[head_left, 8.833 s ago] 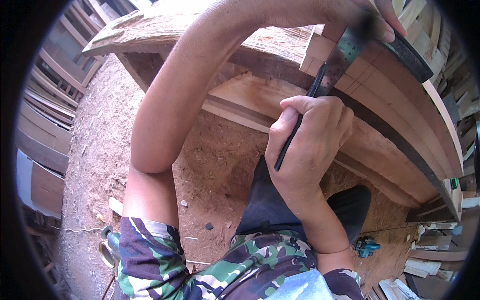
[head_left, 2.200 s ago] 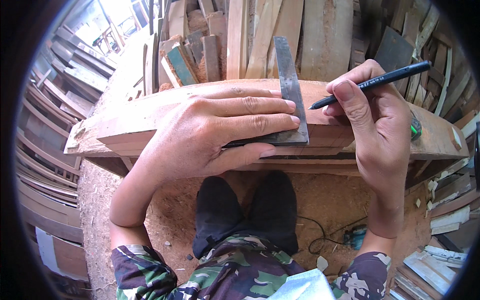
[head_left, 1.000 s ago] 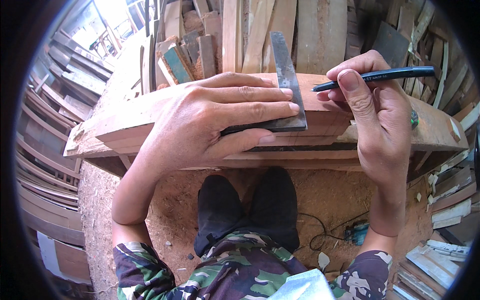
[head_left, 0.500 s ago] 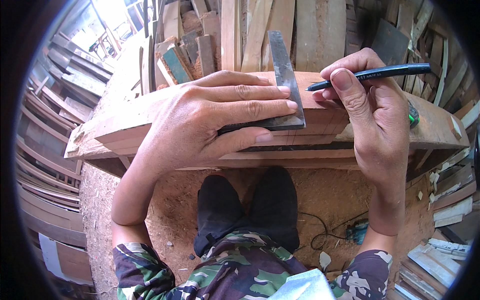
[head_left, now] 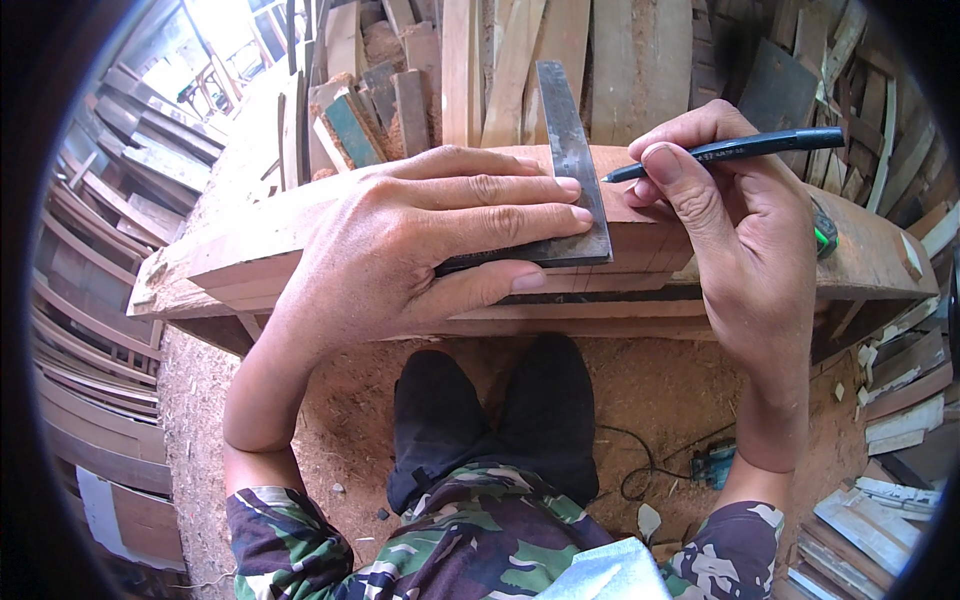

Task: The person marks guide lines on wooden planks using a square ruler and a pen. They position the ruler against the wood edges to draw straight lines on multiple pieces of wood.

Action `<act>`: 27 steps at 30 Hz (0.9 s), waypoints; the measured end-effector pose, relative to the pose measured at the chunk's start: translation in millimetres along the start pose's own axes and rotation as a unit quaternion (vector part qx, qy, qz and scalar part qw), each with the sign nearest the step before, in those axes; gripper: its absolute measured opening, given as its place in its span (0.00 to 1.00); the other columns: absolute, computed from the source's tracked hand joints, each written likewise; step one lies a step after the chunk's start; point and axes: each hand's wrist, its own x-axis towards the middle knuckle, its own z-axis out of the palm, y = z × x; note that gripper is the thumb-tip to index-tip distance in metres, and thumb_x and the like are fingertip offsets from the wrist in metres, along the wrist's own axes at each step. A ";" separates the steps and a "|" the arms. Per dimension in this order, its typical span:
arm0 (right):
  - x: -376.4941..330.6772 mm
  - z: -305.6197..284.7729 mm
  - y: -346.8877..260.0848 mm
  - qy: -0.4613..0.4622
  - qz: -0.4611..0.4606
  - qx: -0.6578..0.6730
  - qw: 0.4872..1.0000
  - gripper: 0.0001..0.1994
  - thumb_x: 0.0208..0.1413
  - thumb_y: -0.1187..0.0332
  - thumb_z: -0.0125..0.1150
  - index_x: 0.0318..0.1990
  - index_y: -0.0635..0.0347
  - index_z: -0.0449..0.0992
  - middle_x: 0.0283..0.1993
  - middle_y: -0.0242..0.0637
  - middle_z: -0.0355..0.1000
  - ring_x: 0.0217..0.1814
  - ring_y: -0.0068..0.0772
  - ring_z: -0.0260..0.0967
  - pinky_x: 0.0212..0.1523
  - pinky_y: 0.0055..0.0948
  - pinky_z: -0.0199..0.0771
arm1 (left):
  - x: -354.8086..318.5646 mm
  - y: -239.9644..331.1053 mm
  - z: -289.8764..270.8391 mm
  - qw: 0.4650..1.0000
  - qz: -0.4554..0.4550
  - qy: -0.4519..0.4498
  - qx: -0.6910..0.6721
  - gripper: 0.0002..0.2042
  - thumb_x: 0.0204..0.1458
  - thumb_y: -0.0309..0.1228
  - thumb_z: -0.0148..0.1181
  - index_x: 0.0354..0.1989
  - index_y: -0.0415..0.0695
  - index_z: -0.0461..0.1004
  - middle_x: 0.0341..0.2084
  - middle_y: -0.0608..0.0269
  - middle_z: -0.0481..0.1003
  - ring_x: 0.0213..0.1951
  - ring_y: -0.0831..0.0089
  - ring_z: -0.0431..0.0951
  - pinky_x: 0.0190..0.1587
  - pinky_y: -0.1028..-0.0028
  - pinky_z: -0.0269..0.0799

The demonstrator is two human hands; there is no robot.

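A metal try square lies across a reddish wooden piece on the workbench. My left hand holds it there, fingers stretched over the blade and thumb along the dark stock at the near edge. In my right hand a black pen is pinched between thumb and fingers. Its tip is at the blade's right edge; whether it touches the wood I cannot tell. Thin lines run down the wooden piece's near face. My left hand hides part of the square and the wood.
The long wooden workbench spans the view. A green and black tape measure sits partly behind my right hand. Upright boards stand beyond the bench. On the sawdust-covered floor lies a teal power tool with a cord. Stacked wood lines the left.
My right hand has moved slightly left, bringing the pen tip to the square's blade. The left hand and square have stayed nearly still, shifting a touch toward me.
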 end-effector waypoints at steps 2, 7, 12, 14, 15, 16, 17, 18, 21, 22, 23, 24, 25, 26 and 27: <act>0.7 0.2 -0.7 -0.008 -0.003 -0.013 1.000 0.09 0.75 0.67 0.61 0.47 0.65 0.81 0.41 0.30 0.78 0.44 0.18 0.79 0.51 0.21 0.81 | -0.7 -0.1 -0.3 1.000 0.000 -0.001 0.001 0.21 0.56 0.37 0.73 0.59 0.48 0.87 0.56 0.60 0.85 0.62 0.54 0.82 0.66 0.55 0.77; 1.5 0.7 -2.7 -0.004 0.014 -0.034 0.999 0.09 0.75 0.67 0.62 0.46 0.64 0.81 0.41 0.30 0.79 0.44 0.18 0.78 0.51 0.21 0.81 | -1.4 -1.1 0.9 1.000 -0.001 -0.001 -0.004 0.21 0.56 0.37 0.73 0.59 0.48 0.86 0.57 0.60 0.85 0.62 0.54 0.82 0.66 0.56 0.77; 3.2 0.6 -5.4 -0.010 0.008 -0.049 0.999 0.09 0.75 0.67 0.62 0.46 0.64 0.82 0.41 0.31 0.79 0.44 0.19 0.78 0.51 0.22 0.81 | -1.1 0.2 -1.0 1.000 -0.002 -0.002 0.001 0.22 0.56 0.39 0.73 0.59 0.48 0.86 0.58 0.60 0.85 0.62 0.54 0.82 0.66 0.56 0.77; 3.8 0.3 -6.2 -0.015 0.008 -0.046 0.999 0.09 0.75 0.67 0.62 0.45 0.64 0.82 0.41 0.31 0.79 0.44 0.19 0.77 0.51 0.22 0.80 | -0.9 -0.2 -0.5 1.000 0.000 0.000 0.000 0.22 0.56 0.39 0.73 0.59 0.48 0.86 0.58 0.60 0.85 0.62 0.53 0.82 0.66 0.56 0.77; 3.7 0.5 -5.8 -0.016 0.007 -0.048 0.999 0.09 0.75 0.67 0.62 0.45 0.64 0.82 0.41 0.31 0.79 0.44 0.19 0.77 0.50 0.22 0.80 | -1.1 -0.5 0.1 1.000 0.000 0.001 0.000 0.22 0.56 0.40 0.73 0.59 0.48 0.86 0.58 0.60 0.85 0.62 0.53 0.82 0.66 0.56 0.78; 3.5 0.6 -5.3 -0.017 0.006 -0.051 0.999 0.09 0.75 0.67 0.62 0.45 0.65 0.82 0.41 0.31 0.79 0.44 0.18 0.77 0.50 0.22 0.79 | -1.3 -0.7 0.5 1.000 0.000 0.003 -0.001 0.22 0.55 0.40 0.73 0.59 0.48 0.86 0.58 0.60 0.85 0.62 0.53 0.82 0.66 0.56 0.78; 3.1 0.6 -5.3 -0.017 0.005 -0.052 0.998 0.09 0.75 0.67 0.62 0.45 0.65 0.82 0.40 0.31 0.79 0.43 0.18 0.77 0.49 0.21 0.79 | -1.4 -0.9 0.6 1.000 0.000 0.003 -0.001 0.22 0.55 0.40 0.73 0.59 0.48 0.86 0.58 0.60 0.85 0.62 0.53 0.82 0.66 0.56 0.78; 2.8 0.5 -5.5 -0.017 0.003 -0.055 0.998 0.09 0.75 0.67 0.62 0.44 0.65 0.82 0.40 0.31 0.79 0.43 0.18 0.76 0.49 0.21 0.78 | -1.3 -1.2 0.7 1.000 0.001 0.003 -0.002 0.22 0.55 0.40 0.73 0.59 0.48 0.86 0.58 0.60 0.85 0.62 0.53 0.82 0.66 0.56 0.78; -2.5 -0.1 -11.7 -0.013 0.004 -0.046 0.999 0.10 0.75 0.67 0.62 0.43 0.66 0.81 0.39 0.31 0.79 0.42 0.18 0.76 0.46 0.20 0.76 | -0.6 0.0 0.2 1.000 0.001 0.001 0.003 0.22 0.55 0.40 0.73 0.59 0.48 0.86 0.57 0.60 0.85 0.62 0.53 0.82 0.65 0.56 0.78; -5.9 0.4 -16.8 -0.010 0.010 -0.033 0.999 0.10 0.74 0.67 0.63 0.43 0.66 0.81 0.39 0.31 0.79 0.42 0.18 0.76 0.46 0.19 0.75 | -0.5 0.5 0.2 1.000 0.001 -0.001 0.005 0.22 0.55 0.39 0.73 0.59 0.48 0.86 0.57 0.60 0.85 0.61 0.53 0.82 0.65 0.56 0.78; -8.5 0.2 -21.0 -0.007 0.015 -0.021 1.000 0.10 0.74 0.67 0.63 0.42 0.66 0.81 0.38 0.31 0.79 0.42 0.18 0.76 0.46 0.19 0.74 | -1.2 0.3 0.7 1.000 0.000 0.001 0.004 0.22 0.56 0.39 0.73 0.59 0.48 0.86 0.57 0.60 0.85 0.61 0.53 0.82 0.65 0.56 0.78; -10.2 -1.9 -25.2 -0.016 0.023 -0.016 0.999 0.11 0.74 0.66 0.63 0.42 0.65 0.81 0.38 0.31 0.78 0.41 0.18 0.75 0.46 0.19 0.74 | -1.3 0.6 0.6 1.000 -0.001 0.003 0.004 0.22 0.56 0.39 0.73 0.59 0.48 0.86 0.57 0.60 0.85 0.61 0.53 0.82 0.65 0.56 0.78; -11.5 -4.3 -29.0 -0.025 0.031 -0.012 0.999 0.11 0.74 0.66 0.63 0.41 0.65 0.81 0.37 0.31 0.78 0.41 0.18 0.75 0.46 0.19 0.74 | -1.4 0.9 0.7 1.000 -0.001 0.004 0.003 0.22 0.56 0.39 0.73 0.59 0.48 0.86 0.57 0.60 0.85 0.61 0.53 0.82 0.65 0.55 0.78; -11.9 -5.5 -29.2 -0.025 0.030 -0.009 0.999 0.11 0.75 0.66 0.62 0.41 0.65 0.81 0.37 0.31 0.78 0.41 0.18 0.75 0.46 0.19 0.74 | -1.6 0.9 1.2 1.000 -0.001 0.005 0.001 0.22 0.56 0.39 0.73 0.59 0.48 0.86 0.57 0.60 0.85 0.61 0.53 0.82 0.65 0.55 0.78; -12.3 -7.0 -29.8 -0.024 0.027 -0.005 0.999 0.11 0.75 0.66 0.62 0.41 0.64 0.81 0.37 0.31 0.78 0.41 0.18 0.75 0.46 0.19 0.74 | -1.2 1.1 0.9 1.000 0.001 0.006 0.001 0.22 0.56 0.39 0.73 0.59 0.48 0.86 0.57 0.60 0.85 0.61 0.53 0.82 0.65 0.55 0.78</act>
